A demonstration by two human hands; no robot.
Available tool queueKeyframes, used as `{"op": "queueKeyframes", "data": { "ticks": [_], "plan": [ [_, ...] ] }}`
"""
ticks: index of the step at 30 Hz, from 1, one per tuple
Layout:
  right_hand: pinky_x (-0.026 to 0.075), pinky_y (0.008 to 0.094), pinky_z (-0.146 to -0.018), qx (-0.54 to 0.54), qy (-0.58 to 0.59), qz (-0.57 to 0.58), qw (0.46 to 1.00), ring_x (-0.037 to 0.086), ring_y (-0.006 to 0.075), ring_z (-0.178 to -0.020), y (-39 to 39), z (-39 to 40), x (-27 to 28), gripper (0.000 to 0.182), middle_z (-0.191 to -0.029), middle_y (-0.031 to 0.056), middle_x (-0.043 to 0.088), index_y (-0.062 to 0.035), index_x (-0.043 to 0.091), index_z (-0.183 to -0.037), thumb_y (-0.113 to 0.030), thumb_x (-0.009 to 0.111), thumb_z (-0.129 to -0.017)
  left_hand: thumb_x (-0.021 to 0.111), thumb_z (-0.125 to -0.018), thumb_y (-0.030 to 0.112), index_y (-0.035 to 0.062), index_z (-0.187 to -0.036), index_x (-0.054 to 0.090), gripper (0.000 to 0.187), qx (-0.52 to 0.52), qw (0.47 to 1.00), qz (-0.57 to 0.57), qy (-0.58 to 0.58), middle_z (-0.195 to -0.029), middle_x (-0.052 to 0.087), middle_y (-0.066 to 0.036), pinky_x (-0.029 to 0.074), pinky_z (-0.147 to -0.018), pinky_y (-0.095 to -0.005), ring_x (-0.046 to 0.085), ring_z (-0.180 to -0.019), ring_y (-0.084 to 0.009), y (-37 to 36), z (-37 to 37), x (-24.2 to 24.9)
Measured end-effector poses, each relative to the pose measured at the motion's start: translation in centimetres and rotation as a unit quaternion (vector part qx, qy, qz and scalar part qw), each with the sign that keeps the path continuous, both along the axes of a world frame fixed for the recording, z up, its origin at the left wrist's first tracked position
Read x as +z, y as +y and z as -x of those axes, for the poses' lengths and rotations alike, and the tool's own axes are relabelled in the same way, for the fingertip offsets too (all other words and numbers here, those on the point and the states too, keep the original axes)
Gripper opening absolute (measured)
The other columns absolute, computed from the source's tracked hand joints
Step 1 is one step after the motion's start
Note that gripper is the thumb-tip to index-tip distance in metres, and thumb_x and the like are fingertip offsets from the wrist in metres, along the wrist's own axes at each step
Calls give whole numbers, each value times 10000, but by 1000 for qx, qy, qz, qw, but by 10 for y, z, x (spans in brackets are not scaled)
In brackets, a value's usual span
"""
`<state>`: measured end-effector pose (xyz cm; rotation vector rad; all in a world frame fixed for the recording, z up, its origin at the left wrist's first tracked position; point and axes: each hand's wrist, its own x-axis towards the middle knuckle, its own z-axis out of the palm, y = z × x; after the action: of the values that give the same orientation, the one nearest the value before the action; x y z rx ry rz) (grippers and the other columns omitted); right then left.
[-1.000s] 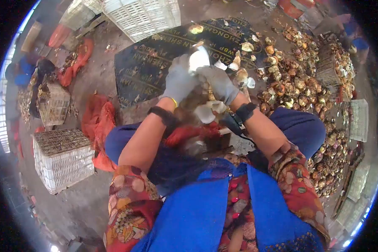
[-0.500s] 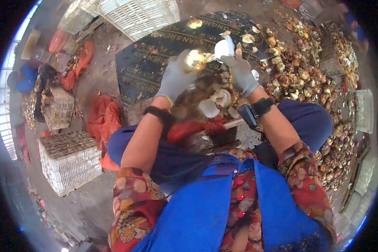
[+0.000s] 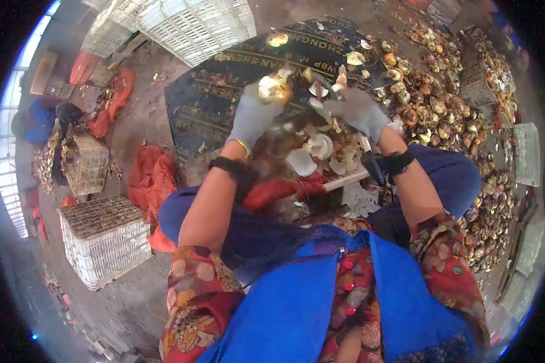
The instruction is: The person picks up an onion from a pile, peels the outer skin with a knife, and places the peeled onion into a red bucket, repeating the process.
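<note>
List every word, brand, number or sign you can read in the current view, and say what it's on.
"ZHONGN", on the dark board, the rest unclear.
"WBP", on the same board.
"SHEN", on the same board, part of a longer word.
Other gold lettering there: too small, blurred or covered to read.
White crate at lower left: no lettering that I can make out.
</note>
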<state>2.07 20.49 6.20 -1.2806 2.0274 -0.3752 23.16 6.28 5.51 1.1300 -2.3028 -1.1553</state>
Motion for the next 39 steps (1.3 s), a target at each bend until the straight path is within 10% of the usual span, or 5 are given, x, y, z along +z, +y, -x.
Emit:
{"op": "queueKeyframes", "data": {
  "ticks": [4,19,23,27,39],
  "plan": [
    [479,382,-866,-169,-106,190,961,653,284,-951,-24,-37,12,559,-1006,193,691,-2,634,-1197,-443,660,-854,791,-733,431,-27,-1234,523,730,54,998,-29,-26,-1128,647,-227,497,-903,-396,641,-1048,-337,0,-1,-8],
    [490,361,-697,-11,-53,373,926,616,221,-733,-66,-67,-35,312,-794,125,660,-16,671,-1041,-268,602,-871,780,-715,348,39,-1340,435,778,-126,980,150,-21,-1315,498,-267,472,-961,-464,531,-1160,-450,-15,-15,-18],
    [489,422,-724,-188,-111,210,953,635,290,-778,-62,-33,-60,311,-851,170,663,-3,633,-1056,-253,599,-875,814,-703,360,40,-1339,424,812,-65,991,76,-87,-1300,497,-282,457,-982,-452,529,-1160,-444,-11,-18,-9],
    [458,519,-766,-46,96,242,964,590,445,-909,-29,-42,-57,279,-931,236,621,-9,529,-981,-264,591,-885,814,-676,351,-13,-1239,459,758,13,995,87,-52,-1178,545,-308,476,-928,-486,540,-1102,-469,-4,-21,-12],
    [485,487,-751,51,1,263,963,599,411,-955,-32,-96,-79,172,-935,195,598,-63,499,-1015,-117,554,-861,857,-610,267,-22,-1275,350,885,-42,986,132,-99,-1211,492,-334,459,-956,-469,498,-1153,-477,-44,-18,-118]
  ]
}}
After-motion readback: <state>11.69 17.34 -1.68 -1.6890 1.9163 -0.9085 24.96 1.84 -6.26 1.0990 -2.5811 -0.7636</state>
